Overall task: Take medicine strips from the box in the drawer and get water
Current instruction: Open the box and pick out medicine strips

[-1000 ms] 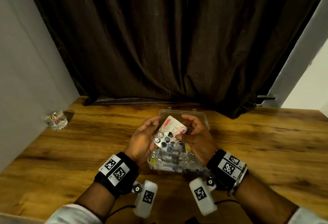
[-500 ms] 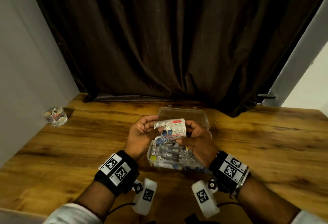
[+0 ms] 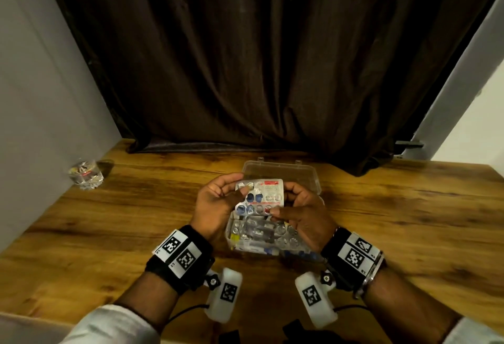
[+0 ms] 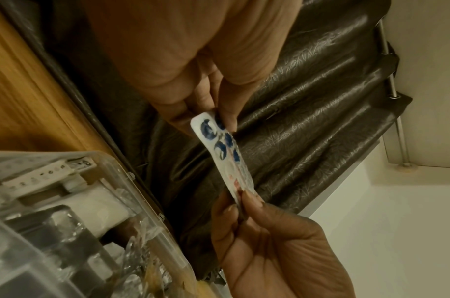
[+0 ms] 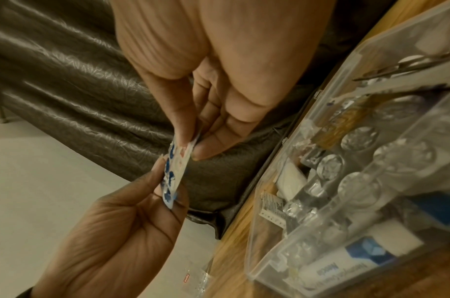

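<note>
A silver medicine strip (image 3: pixel 260 197) with blue pills and red print is held flat above the open clear plastic box (image 3: pixel 231 230). My left hand (image 3: pixel 240 193) pinches its left edge, thumb on top. My right hand (image 3: pixel 283 201) pinches its right edge. The left wrist view shows the strip (image 4: pixel 224 157) edge-on between my left hand (image 4: pixel 213 117) and the right hand (image 4: pixel 240 199). It appears again as the strip (image 5: pixel 176 167) in the right wrist view. The box (image 5: pixel 270 181) holds several foil strips and a white tube. A glass of water (image 3: pixel 86 174) stands at the table's far left.
The box's lid (image 3: pixel 281 170) lies open behind the hands. A dark curtain (image 3: pixel 245 70) hangs along the back of the wooden table (image 3: pixel 409 221). A grey wall (image 3: pixel 41 98) closes the left side, right beside the glass.
The strip was tilted a second ago and is now level, with its face towards the head camera. Both hands kept hold of it and shifted slightly away from me.
</note>
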